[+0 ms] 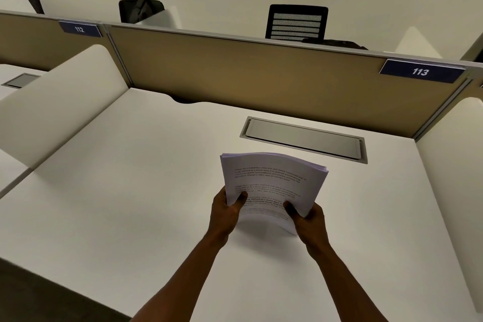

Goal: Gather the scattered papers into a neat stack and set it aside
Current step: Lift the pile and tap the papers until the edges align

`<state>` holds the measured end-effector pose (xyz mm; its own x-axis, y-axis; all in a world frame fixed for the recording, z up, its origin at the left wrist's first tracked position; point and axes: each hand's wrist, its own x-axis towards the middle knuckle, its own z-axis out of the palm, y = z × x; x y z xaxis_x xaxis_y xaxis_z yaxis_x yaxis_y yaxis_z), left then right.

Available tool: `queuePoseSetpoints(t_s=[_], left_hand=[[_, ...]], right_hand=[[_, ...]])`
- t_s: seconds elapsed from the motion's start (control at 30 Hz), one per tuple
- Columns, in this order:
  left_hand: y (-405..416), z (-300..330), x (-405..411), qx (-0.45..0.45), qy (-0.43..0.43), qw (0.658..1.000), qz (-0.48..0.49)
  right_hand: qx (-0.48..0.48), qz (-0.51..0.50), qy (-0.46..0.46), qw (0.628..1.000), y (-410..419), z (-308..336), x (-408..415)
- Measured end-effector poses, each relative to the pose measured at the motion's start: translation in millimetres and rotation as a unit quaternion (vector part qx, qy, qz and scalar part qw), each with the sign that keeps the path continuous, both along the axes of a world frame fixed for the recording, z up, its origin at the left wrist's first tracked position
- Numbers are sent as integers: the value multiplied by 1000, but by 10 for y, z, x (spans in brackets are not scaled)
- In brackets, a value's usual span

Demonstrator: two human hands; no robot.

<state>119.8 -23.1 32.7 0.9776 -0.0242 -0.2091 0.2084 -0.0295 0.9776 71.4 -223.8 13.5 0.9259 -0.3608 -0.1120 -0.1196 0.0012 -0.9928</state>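
Note:
A stack of white printed papers [271,178] is held upright and tilted away from me above the white desk [130,204], its lower edge near or on the desktop. My left hand [226,208] grips the stack's lower left side, thumb on the front sheet. My right hand [308,219] grips the lower right side the same way. The top of the stack curves backward a little, and the sheet edges are roughly aligned. No loose sheets show on the desk.
A metal cable hatch [304,140] is set into the desk just behind the stack. A tan partition [248,73] labelled 113 closes the back; white side dividers [60,102] stand left and right. A black chair [296,22] shows beyond the partition.

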Motion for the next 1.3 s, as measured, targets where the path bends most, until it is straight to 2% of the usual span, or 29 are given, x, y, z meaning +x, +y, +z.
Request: queuePoseSetpoints(t_s=[0.13,0.27,0.4,0.57,0.7,0.77,0.83,0.9,0.97,1.03,1.1,1.2,1.3], left_hand=[[14,12,13,7,3,1000,-8],[48,18,18,3,14,1000,-6],[86,33,41,-9,20,1000,-3],[116,49,57,-39,40,998,16],[159,93,54,-30,38,998,28],[195,190,71,16,13,999,50],[239,332,139,101,-45,990,86],[274,543,241,178,-142,969,100],[288,813,367,236,-243,939,63],[288,1090,505,281,-289,915,-6],[313,1315,662,311,-277,904,-98],[370,1509,852,337,-186,890,-245],[376,1533,927,336,-165,882,-286]], right_hand=[[-95,10,8,995,-73,-3,18],[-189,29,-32,981,-166,118,62],[-264,79,-70,959,-274,292,119],[-345,141,-50,927,-356,443,194],[-244,173,-11,954,-407,556,239],[-196,191,5,962,-446,630,253],[-165,214,12,963,-486,715,258],[-166,234,17,958,-517,791,261],[-185,251,26,950,-522,851,272],[-199,272,32,941,-506,913,295],[-214,289,32,932,-481,986,317],[-232,310,21,922,-466,1109,338],[-231,331,18,915,-478,1210,344]])
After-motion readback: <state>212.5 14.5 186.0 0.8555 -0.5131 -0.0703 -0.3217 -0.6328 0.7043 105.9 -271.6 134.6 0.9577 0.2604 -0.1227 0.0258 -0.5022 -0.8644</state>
